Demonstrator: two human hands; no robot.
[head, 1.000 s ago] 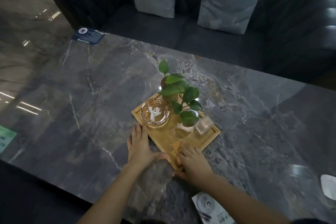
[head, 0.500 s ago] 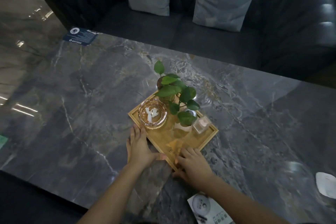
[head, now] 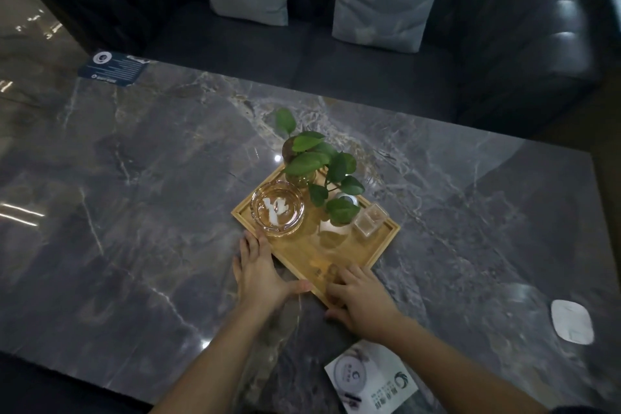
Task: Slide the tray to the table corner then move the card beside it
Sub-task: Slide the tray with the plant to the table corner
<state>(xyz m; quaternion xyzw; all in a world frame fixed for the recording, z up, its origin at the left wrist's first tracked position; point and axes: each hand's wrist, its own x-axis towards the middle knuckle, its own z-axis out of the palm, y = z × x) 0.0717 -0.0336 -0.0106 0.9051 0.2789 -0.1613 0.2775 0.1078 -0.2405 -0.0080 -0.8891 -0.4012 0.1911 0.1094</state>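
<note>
Both hands work step one: left of the tray (head: 339, 255), my left hand (head: 260, 274) lies flat against its edge; my right hand (head: 361, 301) seemingly clasps its near corner. Next, a steady push cornerward; the card (head: 373, 376) waits nearer me.

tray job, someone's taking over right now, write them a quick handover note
Left hand: flat on the marble table, fingers against the wooden tray's near-left edge, no closed grip.
Right hand: on the tray's near corner, fingers over the rim; thumb hidden.
Tray: mid-table, turned diagonal, carrying a glass ashtray, potted plant and small clear box.
Cards: a white one at the near edge, a dark blue one at the far-left corner.
Done: hands placed.
Left: slide tray to a corner, move card beside it.
</note>
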